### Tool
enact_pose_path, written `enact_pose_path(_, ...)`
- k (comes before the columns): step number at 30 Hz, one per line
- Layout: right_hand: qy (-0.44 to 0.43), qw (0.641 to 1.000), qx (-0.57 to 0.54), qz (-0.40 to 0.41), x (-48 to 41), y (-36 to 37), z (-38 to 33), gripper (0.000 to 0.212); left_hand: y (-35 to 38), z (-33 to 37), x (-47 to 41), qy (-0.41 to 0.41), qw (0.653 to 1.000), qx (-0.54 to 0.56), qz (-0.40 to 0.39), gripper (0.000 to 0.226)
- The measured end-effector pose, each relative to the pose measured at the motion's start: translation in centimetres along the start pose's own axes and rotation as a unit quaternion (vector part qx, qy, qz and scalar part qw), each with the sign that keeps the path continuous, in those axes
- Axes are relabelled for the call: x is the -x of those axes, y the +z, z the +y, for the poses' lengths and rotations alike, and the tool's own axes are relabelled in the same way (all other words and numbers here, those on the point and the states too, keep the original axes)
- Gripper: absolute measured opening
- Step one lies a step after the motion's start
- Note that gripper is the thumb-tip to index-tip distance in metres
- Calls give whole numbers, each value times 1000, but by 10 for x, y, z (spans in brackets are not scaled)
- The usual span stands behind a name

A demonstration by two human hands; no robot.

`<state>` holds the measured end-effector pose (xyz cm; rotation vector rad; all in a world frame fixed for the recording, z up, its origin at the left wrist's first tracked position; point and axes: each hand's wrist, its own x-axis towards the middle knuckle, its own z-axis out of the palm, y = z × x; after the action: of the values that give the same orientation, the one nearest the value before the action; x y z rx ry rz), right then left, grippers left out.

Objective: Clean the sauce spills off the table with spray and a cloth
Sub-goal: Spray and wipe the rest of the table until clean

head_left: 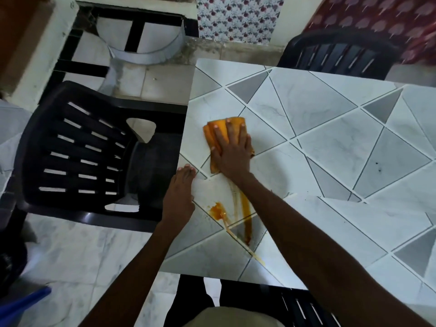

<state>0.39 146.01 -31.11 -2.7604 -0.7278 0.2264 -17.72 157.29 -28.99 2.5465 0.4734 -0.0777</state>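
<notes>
My right hand [232,149] presses flat, fingers spread, on a folded orange cloth [218,131] near the left side of the tiled table [318,128]. Orange-brown sauce [218,210] lies in a blob and long streaks [245,215] on the table, just in front of the cloth and under my right forearm. My left hand [180,192] rests with straight fingers on the table's left edge, beside the sauce. No spray bottle is in view.
A black plastic chair [89,152] stands against the table's left edge. Another black chair [342,53] is at the far side, and a third [295,305] sits below the near edge. A blue object [23,303] lies on the floor at lower left.
</notes>
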Motion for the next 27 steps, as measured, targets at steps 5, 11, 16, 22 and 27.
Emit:
enact_pose_path(5, -163, 985, -7, -47, 104, 2, 28, 62, -3, 3, -1, -18, 1000, 16, 3, 83)
enact_pose_path(11, -59, 997, 31, -36, 119, -30, 117, 61, -6, 7, -7, -21, 1000, 6, -2, 80)
enact_pose_path(16, 50, 999, 10, 15, 58, -19, 72, 60, -6, 10, -7, -14, 1000, -21, 5, 80)
enact_pose_path(22, -152, 987, 2, -50, 140, -4, 44, 59, -10, 15, -7, -18, 999, -40, -3, 79)
enact_pose_path(27, -17, 1000, 5, -12, 173, -33, 123, 57, -8, 11, -5, -12, 999, -35, -18, 77)
